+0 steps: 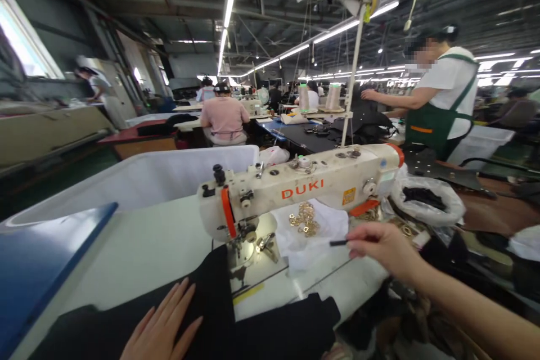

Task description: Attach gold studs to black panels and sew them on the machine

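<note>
My left hand [162, 320] lies flat, fingers stretched out, on a large black fabric piece [113, 326] spread over the front of the sewing machine's table. Between the thumb and fingers of my right hand [375, 244] is a short, narrow black strip [338, 243], held above the table to the right. Just left of that strip, gold-coloured metal rings [307, 219] sit in a pile on a white cloth [291, 250]. Behind them stands the sewing machine [304, 180], marked DUKI. One edge of the black fabric reaches close to its needle area.
A blue board [54, 264] lies at the left, and a long white bin [177, 171] stands behind the table. At the right are a plastic bag [426, 197] with black pieces and piled dark material. A co-worker in a green apron [430, 124] stands at the back right.
</note>
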